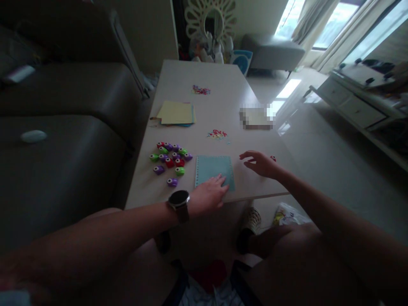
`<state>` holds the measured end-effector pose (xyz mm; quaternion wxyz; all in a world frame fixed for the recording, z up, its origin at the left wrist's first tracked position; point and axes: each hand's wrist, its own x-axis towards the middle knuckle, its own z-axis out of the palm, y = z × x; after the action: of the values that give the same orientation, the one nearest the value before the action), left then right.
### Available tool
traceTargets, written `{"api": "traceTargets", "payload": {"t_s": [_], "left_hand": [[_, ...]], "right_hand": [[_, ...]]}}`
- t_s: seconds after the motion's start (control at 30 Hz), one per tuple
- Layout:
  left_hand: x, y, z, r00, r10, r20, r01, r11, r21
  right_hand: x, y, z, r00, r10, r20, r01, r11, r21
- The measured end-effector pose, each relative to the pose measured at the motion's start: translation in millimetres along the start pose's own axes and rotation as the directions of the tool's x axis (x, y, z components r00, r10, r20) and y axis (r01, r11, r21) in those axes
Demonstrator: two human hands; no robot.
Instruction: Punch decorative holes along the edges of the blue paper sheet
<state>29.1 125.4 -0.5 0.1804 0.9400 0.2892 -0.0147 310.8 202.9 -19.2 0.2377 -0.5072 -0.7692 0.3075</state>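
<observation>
A light blue sheet of paper lies near the front edge of the table, with a row of small punched notches down its left side and along its top. My left hand rests on its lower right part, fingers stretched out. To the right of the sheet my right hand hovers over the table, fingers loosely curved and apart, holding nothing visible. A red craft punch shows just behind my right wrist, partly hidden. Several purple, green and red craft punches stand grouped left of the sheet.
Small paper cut-outs lie scattered beyond the sheet, with another colourful pile farther back. A stack of coloured paper sits at the left of the table. A blurred-out object is at the right edge. A sofa flanks the left.
</observation>
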Motion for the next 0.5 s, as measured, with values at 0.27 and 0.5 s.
{"api": "traceTargets", "payload": {"t_s": [0.27, 0.5], "left_hand": [[1.9, -12.3, -20.8, 0.995, -0.046, -0.093, 0.044, 0.999, -0.018], [-22.4, -78.5, -75.5, 0.91, -0.407, -0.079, 0.413, 0.908, 0.076]], "right_hand": [[-1.0, -4.0, -2.6, 1.0, -0.003, 0.017, 0.004, 1.0, -0.018], [-0.2, -9.7, -4.8, 0.999, -0.001, 0.038, 0.003, 0.999, -0.037]]}}
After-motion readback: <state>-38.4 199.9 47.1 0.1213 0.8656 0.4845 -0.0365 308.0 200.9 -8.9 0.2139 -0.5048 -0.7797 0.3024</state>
